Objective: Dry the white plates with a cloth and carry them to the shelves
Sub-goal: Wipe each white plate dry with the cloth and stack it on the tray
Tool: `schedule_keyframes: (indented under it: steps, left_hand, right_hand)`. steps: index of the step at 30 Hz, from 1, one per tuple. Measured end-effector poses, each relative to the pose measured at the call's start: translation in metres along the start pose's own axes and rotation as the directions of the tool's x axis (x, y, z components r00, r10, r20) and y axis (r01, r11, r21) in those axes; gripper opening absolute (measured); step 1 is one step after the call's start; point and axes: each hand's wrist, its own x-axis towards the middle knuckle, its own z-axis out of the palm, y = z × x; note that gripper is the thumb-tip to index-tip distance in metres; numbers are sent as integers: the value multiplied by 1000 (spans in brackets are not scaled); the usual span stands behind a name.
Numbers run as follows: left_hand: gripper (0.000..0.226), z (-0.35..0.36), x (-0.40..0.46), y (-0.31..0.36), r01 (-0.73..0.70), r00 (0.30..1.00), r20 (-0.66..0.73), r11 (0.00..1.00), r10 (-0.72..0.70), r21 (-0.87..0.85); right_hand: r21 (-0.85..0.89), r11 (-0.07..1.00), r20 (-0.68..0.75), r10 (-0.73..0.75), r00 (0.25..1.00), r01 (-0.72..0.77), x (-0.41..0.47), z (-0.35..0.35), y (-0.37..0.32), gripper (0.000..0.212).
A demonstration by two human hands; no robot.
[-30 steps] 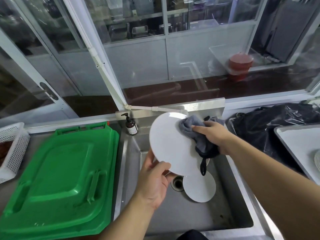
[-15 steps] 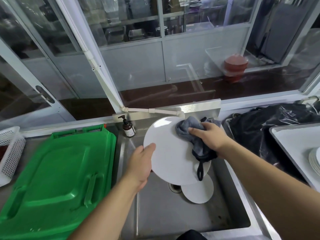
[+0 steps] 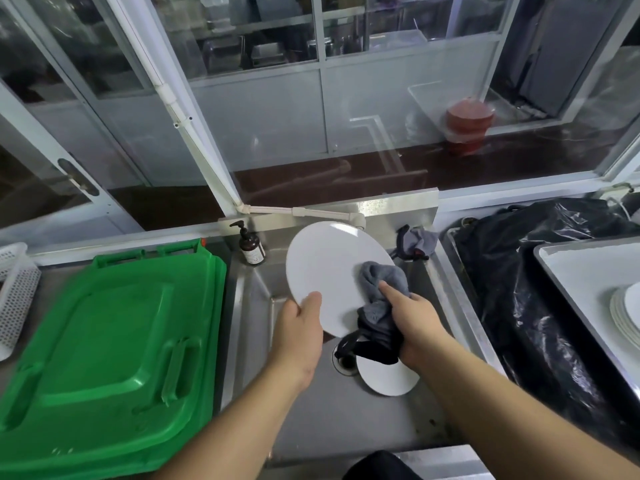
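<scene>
Above the sink (image 3: 346, 420), the left hand (image 3: 300, 332) pinches the tilted white plate (image 3: 332, 268) at its lower rim to steady it while the right hand (image 3: 414, 322) clutches the grey cloth (image 3: 382, 282), forefinger apparently pressing it to the face, a second plate (image 3: 388, 379) waiting by the sink's drain.

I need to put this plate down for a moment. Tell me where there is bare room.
Free: the sink floor near you, below the small plate by the drain, and the white tray left of the plate stack. The flat green lid could also bear it. Crowded: the sink's far edge, with soap bottle and spare cloth; a black bag fills the right.
</scene>
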Motion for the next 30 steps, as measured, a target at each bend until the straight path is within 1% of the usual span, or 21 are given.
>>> schedule_keyframes:
  steps: [2, 4, 6, 7, 9, 11, 13, 15, 16, 17, 19, 21, 22, 24, 26, 28, 30]
  left_hand:
    - [19, -9, 7, 5, 45, 999, 29, 997, -43, -63]
    - [13, -19, 12, 17, 47, 998, 33, 998, -45, -49]
    - [13, -29, 17, 31, 41, 997, 61, 999, -40, -18]
    - [15, -33, 19, 38, 48, 994, 100, 999, -48, 0]
    - [19, -36, 20, 49, 80, 979, 182, 995, -89, 61]
    - [23, -36, 22, 52, 75, 978, 185, 990, -95, 116]
    - [25, -32, 23, 50, 31, 991, 121, 988, -49, 149]
    - [26, -26, 23, 42, 10, 998, 57, 990, -18, 139]
    - [24, -23, 21, 38, 4, 1000, 28, 994, -7, 113]
    - [23, -18, 19, 33, 1, 1000, -9, 997, 0, 75]
    - [25, -8, 14, 24, -12, 996, -83, 1000, 13, 8]
    - [28, 3, 6, 13, -28, 988, -153, 999, 23, -28]
    - [27, 9, 2, 8, -28, 985, -174, 997, 15, -73]
    - [23, 17, -5, -1, 10, 990, -138, 977, -40, -213]
    - [20, 17, -7, -6, 59, 996, -53, 957, -77, -283]
    - [17, 11, -4, -4, 74, 997, 15, 951, -72, -301]
    - [17, -1, 4, 5, 60, 998, 21, 969, -56, -241]
  right_hand:
    - [-68, 996, 30, -48, 998, 50, 1, -3, -8, 24]
    - [-189, 970, 67, -144, 987, 155, 4, -8, -21, 18]
    - [-322, 904, 146, -246, 958, 281, 5, -14, -35, 14]
    - [-377, 865, 192, -276, 942, 331, 6, -17, -43, 12]
    - [-447, 812, 267, -280, 922, 376, 8, -20, -53, 13]
    - [-459, 805, 290, -266, 919, 377, 9, -18, -54, 12]
    - [-444, 813, 245, -295, 924, 377, 8, -11, -48, 11]
    - [-391, 860, 119, -307, 944, 329, 9, -4, -37, 15]
    - [-355, 889, 54, -289, 956, 289, 10, -1, -31, 18]
    - [-302, 922, 0, -253, 968, 241, 9, 2, -25, 20]
    - [-146, 980, -61, -145, 987, 135, 4, 10, -12, 24]
    - [-11, 999, -98, -40, 994, 39, -4, 18, 2, 31]
    - [40, 999, -105, 3, 994, 1, -8, 22, 7, 32]
    - [112, 993, -99, 61, 993, -50, -12, 25, 14, 29]
    - [105, 993, -94, 64, 994, -54, -12, 20, 11, 27]
    - [67, 997, -70, 44, 997, -40, -9, 13, 4, 24]
    - [-1, 1000, -23, 5, 1000, -5, -7, 6, -5, 21]
